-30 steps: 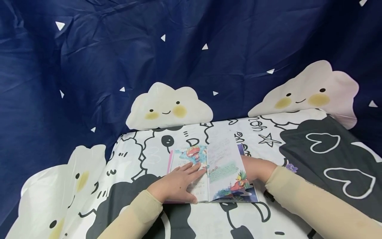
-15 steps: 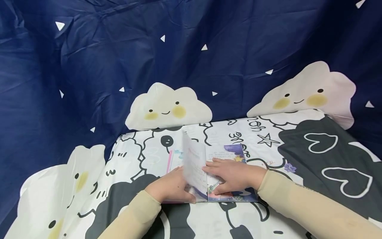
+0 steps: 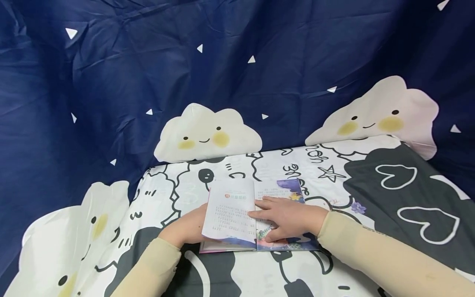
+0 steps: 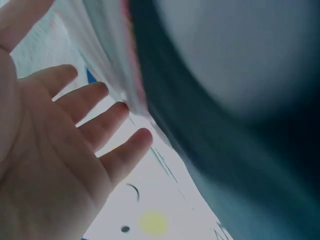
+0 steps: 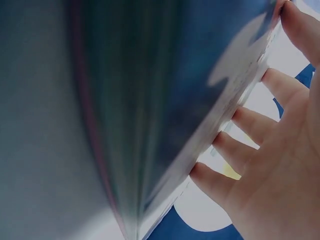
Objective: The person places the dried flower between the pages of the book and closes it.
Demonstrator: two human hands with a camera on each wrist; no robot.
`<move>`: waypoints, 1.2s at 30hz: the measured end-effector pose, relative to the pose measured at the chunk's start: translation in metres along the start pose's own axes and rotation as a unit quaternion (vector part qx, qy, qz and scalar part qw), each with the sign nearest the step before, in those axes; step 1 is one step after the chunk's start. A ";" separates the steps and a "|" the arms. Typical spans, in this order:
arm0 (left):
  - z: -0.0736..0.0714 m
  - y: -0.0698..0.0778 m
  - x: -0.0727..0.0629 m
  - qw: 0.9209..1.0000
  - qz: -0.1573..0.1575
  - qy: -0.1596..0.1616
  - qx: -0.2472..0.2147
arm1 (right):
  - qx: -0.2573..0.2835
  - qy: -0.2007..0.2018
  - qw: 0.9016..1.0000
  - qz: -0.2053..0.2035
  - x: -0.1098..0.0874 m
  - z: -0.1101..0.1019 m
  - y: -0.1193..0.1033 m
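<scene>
An open picture book (image 3: 285,244) lies on the patterned cloth in the head view. Its printed left page (image 3: 230,210) is slightly raised and covers the fingers of my left hand (image 3: 187,226). In the left wrist view that hand's fingers (image 4: 107,122) are extended and spread, beside the book's edge; whether they touch the page I cannot tell. My right hand (image 3: 291,217) rests on the colourful right page, fingers spread toward the spine. The right wrist view shows its fingertips (image 5: 200,172) pressing on the page surface.
A black, white and grey cloth (image 3: 274,272) with cartoon drawings spreads under the book. Cloud-shaped cushions (image 3: 208,140) line the back and left, against a dark blue curtain (image 3: 222,74) with white triangles. A small purple flower (image 3: 358,207) lies to the right.
A page has turned from right to left across the spine. My right hand came from behind it onto the right page. My left hand shifted left, its fingers now under the page.
</scene>
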State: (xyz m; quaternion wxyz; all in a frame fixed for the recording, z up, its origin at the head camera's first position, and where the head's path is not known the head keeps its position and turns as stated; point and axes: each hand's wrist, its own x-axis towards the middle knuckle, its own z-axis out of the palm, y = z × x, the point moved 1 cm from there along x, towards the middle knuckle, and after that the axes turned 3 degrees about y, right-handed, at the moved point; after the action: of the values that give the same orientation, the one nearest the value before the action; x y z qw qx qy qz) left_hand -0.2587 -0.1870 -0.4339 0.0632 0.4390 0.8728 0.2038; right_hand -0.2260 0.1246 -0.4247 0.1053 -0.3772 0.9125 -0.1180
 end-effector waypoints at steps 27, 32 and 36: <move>-0.016 0.021 0.008 0.990 -0.048 -0.012 0.129 | -0.054 0.006 0.998 -0.016 0.001 0.000 -0.001; 0.000 0.033 0.030 0.986 -0.020 -0.052 0.155 | -0.048 0.004 0.999 -0.017 0.000 -0.002 0.000; 0.009 0.040 0.042 0.985 -0.020 -0.076 0.156 | -0.042 0.005 0.999 -0.030 0.000 -0.003 -0.002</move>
State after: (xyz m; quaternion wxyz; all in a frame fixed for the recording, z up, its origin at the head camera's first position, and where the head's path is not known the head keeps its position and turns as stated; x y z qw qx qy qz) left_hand -0.2520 -0.1295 -0.4222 0.0640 0.4397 0.8954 0.0297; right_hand -0.2259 0.1234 -0.4211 0.0812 -0.4082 0.9053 -0.0847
